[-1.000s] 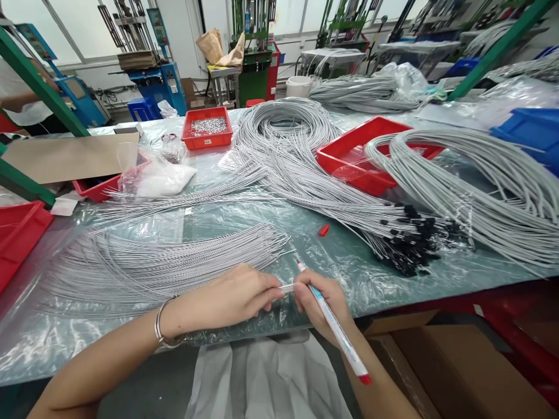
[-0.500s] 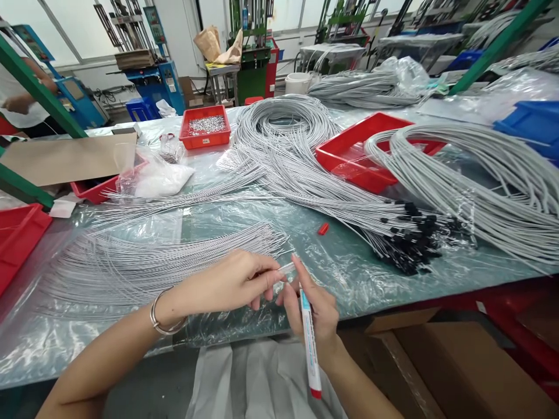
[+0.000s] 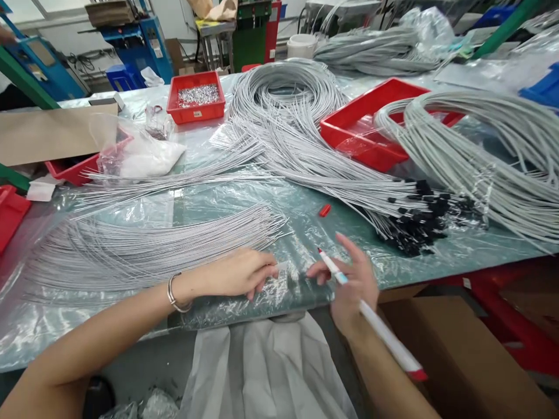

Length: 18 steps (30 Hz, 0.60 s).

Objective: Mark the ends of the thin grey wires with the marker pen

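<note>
**Item 1, my left hand (image 3: pixel 238 272).** It rests on the plastic sheet (image 3: pixel 209 203) near the table's front edge, with a bracelet (image 3: pixel 174 294) at the wrist. The fingertips are closed on a small pale piece (image 3: pixel 280 266), which is too small to identify. The piece sits just beside the near tips of the fanned thin grey wires (image 3: pixel 152 250).

**Item 2, my right hand (image 3: pixel 351 285).** It is lifted at the table edge with the fingers spread. It carries the marker pen (image 3: pixel 378 326) only loosely. The barrel lies across the palm, the bare tip points toward my left hand, and the far end runs back along my forearm.

**Item 3, red cap (image 3: pixel 324 210).** It lies loose on the sheet, apart from both hands, between the wire fan and the black-tipped bundle (image 3: pixel 419 227).

**Item 4, cardboard box (image 3: pixel 458 349).** It stands open below the table edge on my right.

**Risks, as I judge them:**
- With so slack a hold, the pen could roll off my palm and drop into the box or onto the floor.
- The uncapped tip sits near my fingers and the wire ends, so a careless swing could smear ink on them or on the sheet.
- The pale piece is tiny, and if my pinch slips it would be hard to find against the glossy, crinkled plastic.
- My left forearm lies along the fan, and dragging it could scatter the sorted wires.
- A nudge could send the loose cap rolling off the table.
</note>
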Each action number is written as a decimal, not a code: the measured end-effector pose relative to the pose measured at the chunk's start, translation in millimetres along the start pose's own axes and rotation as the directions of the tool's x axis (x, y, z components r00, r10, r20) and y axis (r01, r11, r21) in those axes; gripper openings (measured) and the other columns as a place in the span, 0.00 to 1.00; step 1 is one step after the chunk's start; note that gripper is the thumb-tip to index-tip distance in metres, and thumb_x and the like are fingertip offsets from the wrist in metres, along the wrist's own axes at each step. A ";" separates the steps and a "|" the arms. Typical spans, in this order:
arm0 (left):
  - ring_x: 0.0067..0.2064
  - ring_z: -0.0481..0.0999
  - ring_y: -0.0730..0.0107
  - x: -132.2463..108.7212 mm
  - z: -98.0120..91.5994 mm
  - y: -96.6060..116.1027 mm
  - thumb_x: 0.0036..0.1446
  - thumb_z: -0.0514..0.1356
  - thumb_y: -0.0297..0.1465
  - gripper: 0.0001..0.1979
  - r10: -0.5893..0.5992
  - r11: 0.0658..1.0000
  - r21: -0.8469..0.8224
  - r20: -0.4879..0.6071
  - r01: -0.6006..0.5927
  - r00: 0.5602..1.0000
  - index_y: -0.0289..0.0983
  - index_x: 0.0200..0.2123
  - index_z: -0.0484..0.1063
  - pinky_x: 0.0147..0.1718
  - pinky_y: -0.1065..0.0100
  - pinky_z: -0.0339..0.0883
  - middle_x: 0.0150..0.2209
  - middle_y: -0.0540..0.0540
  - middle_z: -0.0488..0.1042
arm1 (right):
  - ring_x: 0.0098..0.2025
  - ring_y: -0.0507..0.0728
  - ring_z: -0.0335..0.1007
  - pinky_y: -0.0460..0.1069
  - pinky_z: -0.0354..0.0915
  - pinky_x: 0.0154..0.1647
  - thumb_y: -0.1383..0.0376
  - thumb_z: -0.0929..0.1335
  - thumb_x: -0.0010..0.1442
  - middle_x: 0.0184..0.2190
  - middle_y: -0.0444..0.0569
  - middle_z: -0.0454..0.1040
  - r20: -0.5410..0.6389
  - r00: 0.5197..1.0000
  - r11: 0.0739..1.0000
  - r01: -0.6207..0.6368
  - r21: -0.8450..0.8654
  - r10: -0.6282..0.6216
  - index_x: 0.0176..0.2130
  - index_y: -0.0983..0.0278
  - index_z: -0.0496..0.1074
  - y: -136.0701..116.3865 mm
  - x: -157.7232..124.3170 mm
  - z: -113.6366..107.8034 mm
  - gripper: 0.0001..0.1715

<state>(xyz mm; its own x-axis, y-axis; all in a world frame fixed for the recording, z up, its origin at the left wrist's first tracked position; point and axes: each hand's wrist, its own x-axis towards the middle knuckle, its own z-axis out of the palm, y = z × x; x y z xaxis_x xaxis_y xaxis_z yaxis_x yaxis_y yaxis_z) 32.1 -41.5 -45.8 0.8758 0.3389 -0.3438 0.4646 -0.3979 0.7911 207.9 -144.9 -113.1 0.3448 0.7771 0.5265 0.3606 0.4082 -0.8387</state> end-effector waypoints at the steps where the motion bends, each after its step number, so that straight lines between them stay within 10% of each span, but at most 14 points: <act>1: 0.20 0.71 0.77 3.4 4.2 -7.6 0.67 0.45 0.37 0.17 -0.015 0.999 -0.036 0.055 0.018 0.998 0.36 0.27 0.60 0.21 0.76 0.61 0.21 0.53 0.69 | 0.23 0.53 0.65 0.49 0.64 0.23 0.49 0.57 0.65 0.27 0.46 0.71 -0.046 0.996 0.993 -0.071 0.094 0.076 0.54 0.59 0.64 1.2 -2.0 -3.0 0.26; 7: 0.19 0.71 0.78 17.8 16.8 -28.8 0.66 0.46 0.37 0.16 -0.092 0.977 -0.169 0.201 0.127 0.975 0.36 0.28 0.61 0.19 0.77 0.63 0.22 0.53 0.68 | 0.27 0.52 0.68 0.46 0.65 0.27 0.66 0.65 0.61 0.27 0.44 0.71 0.151 0.972 0.982 -0.188 0.032 0.181 0.35 0.60 0.72 10.4 -18.2 -4.4 0.05; 18: 0.18 0.71 0.78 22.5 12.1 -27.2 0.65 0.47 0.35 0.16 -0.067 0.967 -0.226 0.227 0.120 0.972 0.36 0.25 0.60 0.18 0.78 0.63 0.20 0.53 0.67 | 0.15 0.47 0.60 0.44 0.56 0.18 0.72 0.66 0.57 0.14 0.39 0.66 0.156 0.985 0.958 -0.021 -0.287 0.068 0.22 0.63 0.69 4.4 -10.7 1.3 0.13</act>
<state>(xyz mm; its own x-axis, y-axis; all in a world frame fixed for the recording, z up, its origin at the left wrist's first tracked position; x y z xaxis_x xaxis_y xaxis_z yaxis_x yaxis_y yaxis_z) 40.8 -33.3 -81.1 0.8494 0.1630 -0.5019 0.5242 -0.1513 0.8380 204.6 -150.8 -122.6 0.2290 0.8684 0.4398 0.5869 0.2372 -0.7741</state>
